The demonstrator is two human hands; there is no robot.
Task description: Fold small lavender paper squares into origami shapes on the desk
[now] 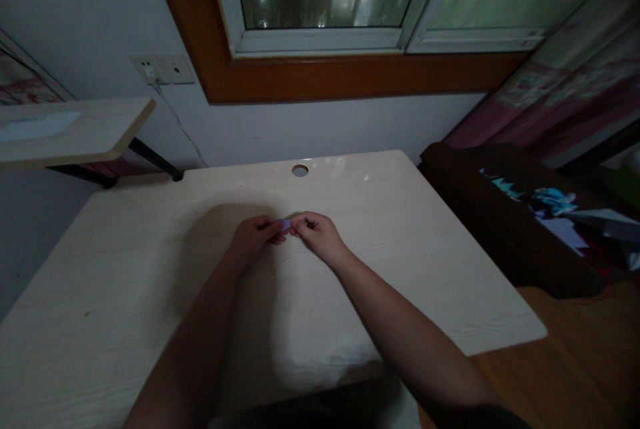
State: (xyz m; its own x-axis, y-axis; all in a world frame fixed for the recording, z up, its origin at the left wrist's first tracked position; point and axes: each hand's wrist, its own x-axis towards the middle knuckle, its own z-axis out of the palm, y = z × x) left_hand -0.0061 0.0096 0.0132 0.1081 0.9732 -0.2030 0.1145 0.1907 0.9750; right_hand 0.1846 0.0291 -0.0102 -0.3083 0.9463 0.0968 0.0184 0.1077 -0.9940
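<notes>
A small purple piece (285, 224), perhaps folded paper, shows between my two hands above the middle of the desk. My left hand (253, 237) pinches its left end between thumb and fingers. At its right end, the thumb and fingertips of my right hand (320, 234) are closed on it. Most of the piece is covered by my fingers, so its full shape cannot be made out. Both forearms reach in from the bottom over the pale wood desk (400, 282).
A round cable hole (300, 170) lies near the desk's back edge. On the left stands a raised shelf (75, 132) on black legs, with a plugged-in cable (180, 124) behind it. To the right, a dark brown piece of furniture (510, 229) holds assorted items.
</notes>
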